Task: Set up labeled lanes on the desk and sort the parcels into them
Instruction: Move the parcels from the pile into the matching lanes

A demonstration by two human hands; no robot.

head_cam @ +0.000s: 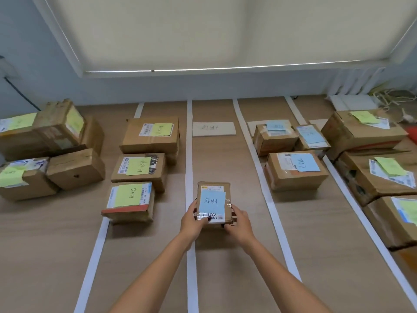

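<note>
Your left hand (194, 219) and right hand (239, 222) clamp the parcel (214, 202) at its near corners, fingers pressed on its sides. It sits in the middle lane, apparently just above the desk (225, 159), long axis pointing far toward the label (214, 128).
</note>
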